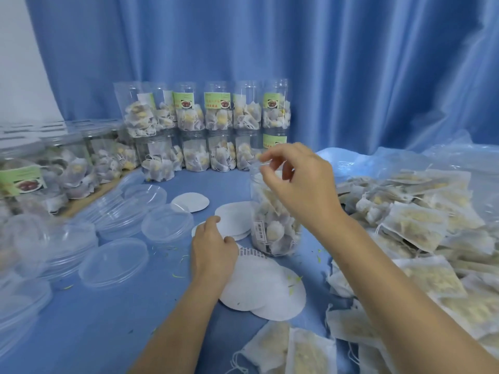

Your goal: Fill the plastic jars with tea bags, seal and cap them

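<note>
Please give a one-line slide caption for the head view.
Right hand over a filled jar, left hand on paper seals.

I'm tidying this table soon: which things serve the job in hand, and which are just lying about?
In use: open jar, white seal discs, clear lids, loose tea bags.
Lying about: filled stacked jars, blue curtain, green crumbs.
</note>
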The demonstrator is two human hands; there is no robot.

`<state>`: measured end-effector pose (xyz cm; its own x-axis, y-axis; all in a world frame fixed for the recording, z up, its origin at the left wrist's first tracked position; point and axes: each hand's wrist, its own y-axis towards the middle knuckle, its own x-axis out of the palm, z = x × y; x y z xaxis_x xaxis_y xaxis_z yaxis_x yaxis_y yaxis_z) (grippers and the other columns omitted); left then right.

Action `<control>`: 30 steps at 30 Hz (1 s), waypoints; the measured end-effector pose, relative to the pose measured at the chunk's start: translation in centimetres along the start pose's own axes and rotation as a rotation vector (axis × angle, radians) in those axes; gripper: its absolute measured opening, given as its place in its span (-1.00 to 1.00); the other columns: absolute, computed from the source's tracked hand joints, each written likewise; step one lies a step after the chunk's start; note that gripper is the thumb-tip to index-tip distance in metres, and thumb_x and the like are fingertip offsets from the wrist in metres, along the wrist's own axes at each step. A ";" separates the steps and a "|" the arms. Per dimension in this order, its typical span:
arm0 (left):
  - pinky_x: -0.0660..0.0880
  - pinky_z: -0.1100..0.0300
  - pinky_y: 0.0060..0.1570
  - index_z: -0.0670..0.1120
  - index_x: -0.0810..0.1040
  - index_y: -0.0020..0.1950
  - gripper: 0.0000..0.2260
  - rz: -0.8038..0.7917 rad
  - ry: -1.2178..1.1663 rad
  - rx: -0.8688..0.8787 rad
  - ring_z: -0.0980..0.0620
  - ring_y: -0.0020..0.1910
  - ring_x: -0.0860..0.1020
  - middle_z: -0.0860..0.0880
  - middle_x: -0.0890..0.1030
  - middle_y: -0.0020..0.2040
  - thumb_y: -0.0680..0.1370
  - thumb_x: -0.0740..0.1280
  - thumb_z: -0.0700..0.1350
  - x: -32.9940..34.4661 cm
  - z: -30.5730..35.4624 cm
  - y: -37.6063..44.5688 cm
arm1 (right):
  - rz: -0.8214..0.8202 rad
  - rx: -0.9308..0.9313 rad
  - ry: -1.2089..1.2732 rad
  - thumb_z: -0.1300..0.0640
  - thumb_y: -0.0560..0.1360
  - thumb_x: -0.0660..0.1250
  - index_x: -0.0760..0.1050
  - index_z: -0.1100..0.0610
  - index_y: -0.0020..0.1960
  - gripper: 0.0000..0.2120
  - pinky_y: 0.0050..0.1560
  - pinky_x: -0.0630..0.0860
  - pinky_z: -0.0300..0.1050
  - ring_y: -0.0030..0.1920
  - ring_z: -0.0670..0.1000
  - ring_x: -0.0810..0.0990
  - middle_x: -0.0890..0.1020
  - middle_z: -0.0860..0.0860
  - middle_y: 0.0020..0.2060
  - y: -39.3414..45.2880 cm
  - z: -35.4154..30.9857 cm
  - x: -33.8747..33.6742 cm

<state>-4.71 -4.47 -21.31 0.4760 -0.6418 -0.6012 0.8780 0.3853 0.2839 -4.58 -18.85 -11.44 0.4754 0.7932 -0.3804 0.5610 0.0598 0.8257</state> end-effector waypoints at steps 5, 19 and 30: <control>0.34 0.08 0.15 -0.10 0.38 0.34 -0.61 0.022 -0.044 -0.056 -0.12 0.25 0.42 -0.12 0.42 0.32 0.51 0.24 -0.26 -0.4 -0.3 0.3 | -0.822 0.013 -0.154 0.02 0.43 0.42 0.65 0.03 -0.05 -0.86 -0.08 0.47 -0.22 -0.23 -0.16 0.53 0.59 -0.13 -0.28 -1.5 -0.9 1.5; 0.19 -0.08 0.32 -0.13 0.26 0.44 -0.51 0.175 0.347 -0.056 -0.19 0.41 0.20 -0.17 0.27 0.43 0.50 0.22 -0.24 -2.0 -1.9 1.8 | -1.056 -0.025 -0.433 -0.03 0.34 0.51 0.49 0.13 0.23 -0.47 -0.03 0.45 -0.08 0.12 0.11 0.50 0.50 0.08 0.12 -3.9 -0.4 3.7; 0.18 -0.05 0.33 -0.05 0.16 0.48 -0.49 0.148 0.638 -0.099 -0.16 0.30 0.29 -0.16 0.36 0.31 0.57 0.19 0.03 -2.2 -4.1 2.7 | -0.684 0.046 -0.214 -0.02 0.49 0.36 0.48 0.04 0.21 -0.68 -0.04 0.48 -0.04 0.04 0.07 0.47 0.60 0.11 -0.05 -2.5 -0.2 2.1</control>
<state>-3.56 0.69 -22.25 0.4415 -0.0706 -0.8945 0.7826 0.5179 0.3454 -5.09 -17.17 -14.22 0.1270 0.4512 -0.8833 0.8063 0.4717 0.3569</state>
